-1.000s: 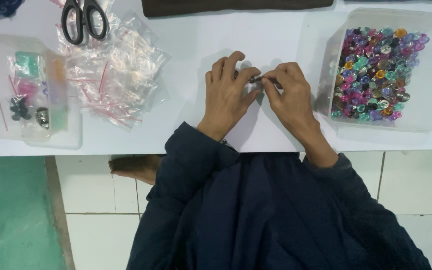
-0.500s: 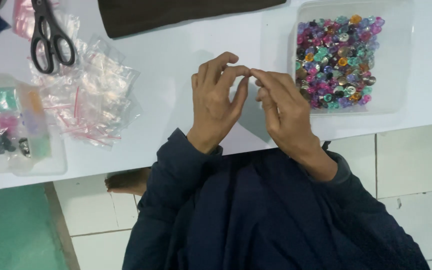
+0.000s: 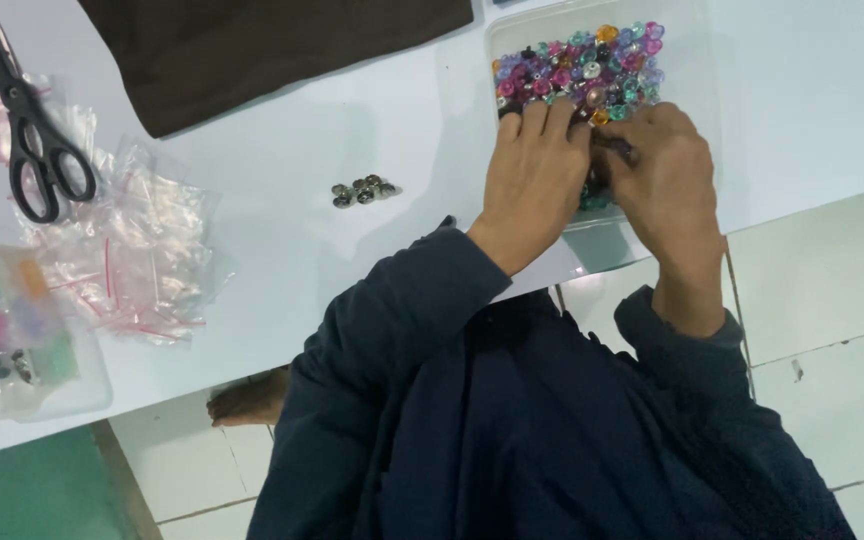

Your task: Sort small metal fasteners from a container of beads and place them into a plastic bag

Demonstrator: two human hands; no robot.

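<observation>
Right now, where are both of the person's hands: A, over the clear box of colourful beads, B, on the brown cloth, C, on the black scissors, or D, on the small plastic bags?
A: the left hand and right hand meet over the clear box of colourful beads.

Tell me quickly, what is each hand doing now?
Left hand: fingers curled over the bead box, hold unclear.
Right hand: pinching something small, cannot tell what.
</observation>
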